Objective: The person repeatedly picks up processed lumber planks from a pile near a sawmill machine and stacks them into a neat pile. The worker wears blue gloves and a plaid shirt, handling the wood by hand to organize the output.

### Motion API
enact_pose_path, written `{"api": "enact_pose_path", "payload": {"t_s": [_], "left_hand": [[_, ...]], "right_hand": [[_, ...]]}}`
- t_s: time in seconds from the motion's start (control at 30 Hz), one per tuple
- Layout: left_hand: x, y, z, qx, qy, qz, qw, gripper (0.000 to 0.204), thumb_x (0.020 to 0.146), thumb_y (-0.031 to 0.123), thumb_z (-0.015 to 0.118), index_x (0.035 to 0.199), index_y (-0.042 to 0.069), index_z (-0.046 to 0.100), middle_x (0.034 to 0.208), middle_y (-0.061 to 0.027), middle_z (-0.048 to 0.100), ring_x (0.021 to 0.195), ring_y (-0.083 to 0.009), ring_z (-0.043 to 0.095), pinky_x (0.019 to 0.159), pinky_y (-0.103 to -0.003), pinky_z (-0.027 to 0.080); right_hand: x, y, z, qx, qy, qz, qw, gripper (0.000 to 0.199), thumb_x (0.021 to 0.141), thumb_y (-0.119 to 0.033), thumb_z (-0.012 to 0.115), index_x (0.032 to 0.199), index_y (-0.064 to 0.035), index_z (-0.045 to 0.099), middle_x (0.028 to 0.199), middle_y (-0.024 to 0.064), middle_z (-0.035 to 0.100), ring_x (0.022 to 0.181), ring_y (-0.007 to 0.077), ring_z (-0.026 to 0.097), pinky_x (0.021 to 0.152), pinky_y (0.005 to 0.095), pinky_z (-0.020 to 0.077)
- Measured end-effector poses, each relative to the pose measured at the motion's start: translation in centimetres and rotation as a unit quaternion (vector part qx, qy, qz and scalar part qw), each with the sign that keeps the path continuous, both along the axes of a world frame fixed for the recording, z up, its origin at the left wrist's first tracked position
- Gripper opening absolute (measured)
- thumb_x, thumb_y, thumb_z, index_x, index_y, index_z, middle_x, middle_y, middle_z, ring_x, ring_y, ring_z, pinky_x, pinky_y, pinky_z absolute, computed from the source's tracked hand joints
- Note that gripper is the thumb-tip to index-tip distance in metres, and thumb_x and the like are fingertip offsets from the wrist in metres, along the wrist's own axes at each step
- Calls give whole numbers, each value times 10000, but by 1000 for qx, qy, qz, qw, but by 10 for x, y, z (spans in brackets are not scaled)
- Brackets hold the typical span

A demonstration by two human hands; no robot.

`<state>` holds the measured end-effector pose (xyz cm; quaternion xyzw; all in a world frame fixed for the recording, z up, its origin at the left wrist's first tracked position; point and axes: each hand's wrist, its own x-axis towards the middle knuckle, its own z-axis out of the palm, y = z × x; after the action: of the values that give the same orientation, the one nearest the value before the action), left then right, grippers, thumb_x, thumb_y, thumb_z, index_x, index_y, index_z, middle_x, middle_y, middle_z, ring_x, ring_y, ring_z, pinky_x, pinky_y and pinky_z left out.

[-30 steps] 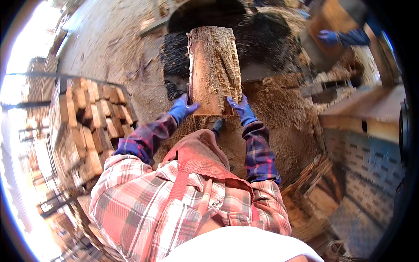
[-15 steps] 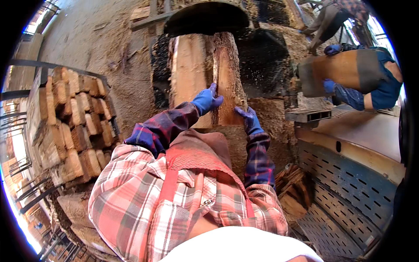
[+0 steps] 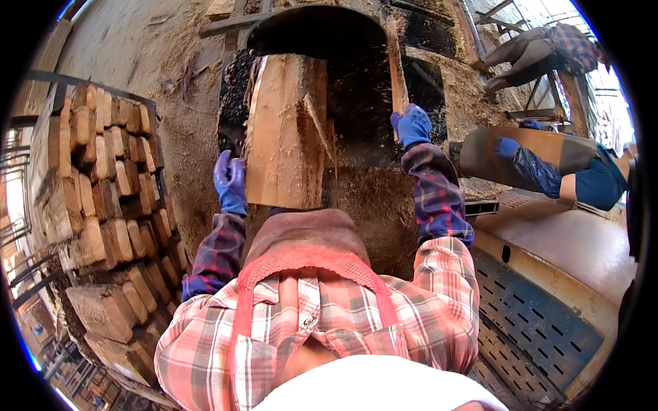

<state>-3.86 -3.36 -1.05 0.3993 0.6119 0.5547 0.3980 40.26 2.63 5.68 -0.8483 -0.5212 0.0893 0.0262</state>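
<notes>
A thick sawn timber (image 3: 284, 137) lies lengthwise in front of me, its top sprinkled with sawdust and a loose splinter along its right side. My left hand (image 3: 231, 183), in a blue glove, is beside the timber's left edge near its close end, thumb and fingers apart. Further right, a narrow wooden slab (image 3: 397, 75) stands on edge, pointing away from me. My right hand (image 3: 413, 127), also gloved in blue, grips its near end, with the thumb on its left side. Past the timber's far end is a dark rounded plate (image 3: 319, 31).
At left stands a rack with stacked wood blocks (image 3: 110, 171). A slotted metal panel (image 3: 534, 308) and a flat metal top (image 3: 555, 233) are at right. Beyond it a co-worker in blue gloves (image 3: 541, 171) bends over; another person (image 3: 548, 55) is further back. Sawdust covers the ground.
The bark-edged slab has moved right, off the timber's side, and now shows edge-on in my right hand. My left hand has let go of it and moved left to the timber's left edge.
</notes>
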Motion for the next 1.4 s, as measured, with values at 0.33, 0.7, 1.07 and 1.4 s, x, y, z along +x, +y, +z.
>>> {"api": "enact_pose_path", "payload": {"t_s": [0.33,0.7,1.07,1.4], "left_hand": [[-32,-14,-56,-242,-305,-176,904,502,849,512,529,1030,56,634,880,27,599,724,-93,518,671,-243,429],[-79,-87,-53,-378,-415,-316,765,538,874,502,475,1163,52,540,1048,-54,611,896,-188,582,809,-340,477],[50,-79,-89,-357,-147,-495,778,682,825,610,349,1313,136,301,1297,-113,349,1156,-254,368,987,-403,293],[279,-458,80,-230,-249,-879,336,415,866,353,527,1142,44,526,1093,-72,561,1000,-197,536,865,-321,436]], "right_hand": [[-92,-32,44,81,192,21,978,348,704,-285,686,947,-46,624,893,136,639,816,267,617,740,365,478],[-241,-201,-98,128,755,-131,630,506,803,-233,656,1163,75,477,1110,145,549,995,219,538,866,309,436],[-345,-477,-103,208,495,-380,754,933,621,-634,681,1210,50,445,1153,198,529,1117,270,478,920,352,386],[-419,-746,-94,703,249,-548,380,465,852,-297,565,1237,-62,451,1252,86,474,1087,197,487,918,355,412]]}}
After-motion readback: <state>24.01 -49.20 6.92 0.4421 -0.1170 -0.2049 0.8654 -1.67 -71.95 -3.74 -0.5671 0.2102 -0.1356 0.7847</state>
